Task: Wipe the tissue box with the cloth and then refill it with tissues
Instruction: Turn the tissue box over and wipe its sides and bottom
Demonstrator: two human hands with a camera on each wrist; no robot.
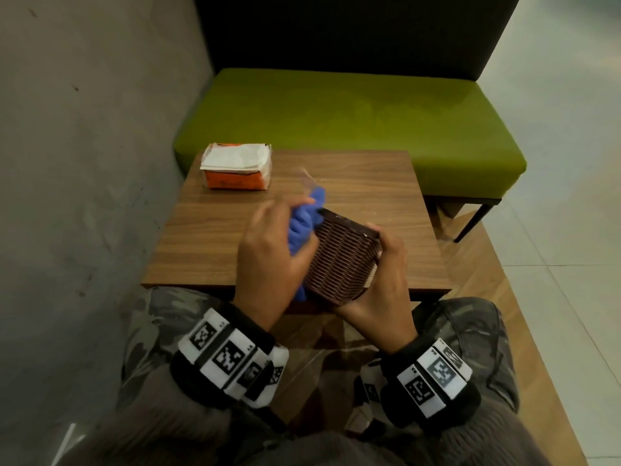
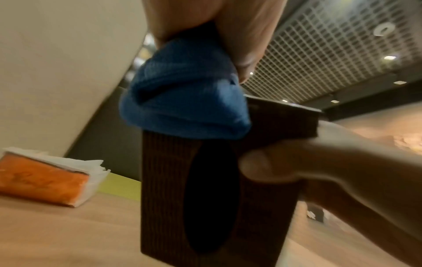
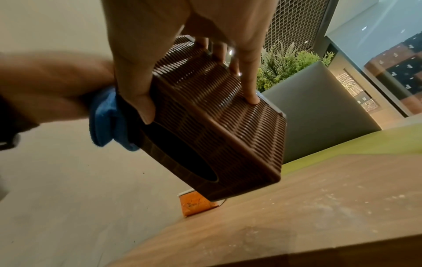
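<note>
The blue cloth [image 1: 302, 227] is bunched in the left hand [image 1: 268, 260], whose fingers are curled round it, and it is pressed against the left face of the tissue box [image 1: 342, 257]. The box is clamped by the right hand [image 1: 386, 277]: the thumb [image 3: 139, 101] is laid near the oval opening [image 3: 182, 155] and the fingers [image 3: 251, 84] are wrapped over the opposite edge. It is held so, it seems, that a firm counter-hold is given against the wiping pressure.

The box is lifted above the near part of the table [image 1: 369, 183] and is tilted (no corner can be seen to touch the wood). Its long axis runs from the person outward, slanting to the far left, and the face with the opening is turned toward the left and downward. The inside is dark, so the box is judged still empty.

The orange tissue pack [image 1: 237, 166] is left at the far left corner of the table, well apart, probably for the refill afterwards. Behind the table a green bench [image 1: 353, 109] is seen.
</note>
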